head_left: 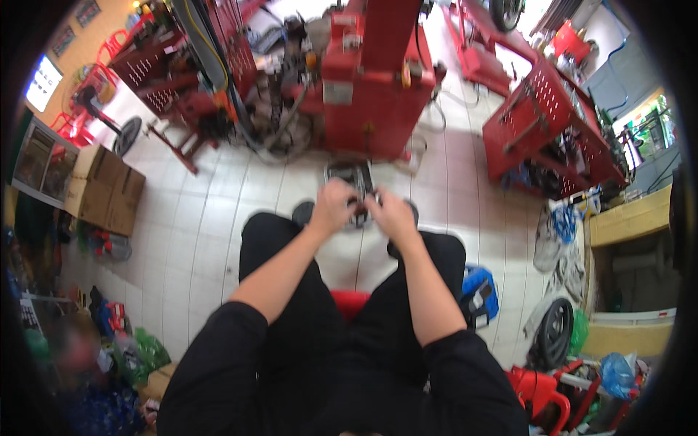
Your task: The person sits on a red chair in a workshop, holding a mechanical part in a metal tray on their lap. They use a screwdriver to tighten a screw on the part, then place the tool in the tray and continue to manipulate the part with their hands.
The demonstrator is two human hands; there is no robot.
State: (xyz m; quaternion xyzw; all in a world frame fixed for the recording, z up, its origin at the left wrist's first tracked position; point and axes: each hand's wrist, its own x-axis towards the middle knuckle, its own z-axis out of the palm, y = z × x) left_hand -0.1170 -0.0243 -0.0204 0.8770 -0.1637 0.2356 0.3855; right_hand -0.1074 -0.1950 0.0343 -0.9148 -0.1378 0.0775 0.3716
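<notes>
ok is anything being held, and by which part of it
The left hand and right hand seem to hold a small dark object between them, one at each side; which part is gripped is too blurred to tell.

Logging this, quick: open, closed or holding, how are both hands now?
Left hand: fingers bent at a small dark part; grip cannot be told.
Right hand: fingers bent near that part; grip cannot be told.

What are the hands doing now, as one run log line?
left hand: at small dark part, blurry | right hand: at same part | below: dark tray, floor | ahead: red cabinet
</notes>
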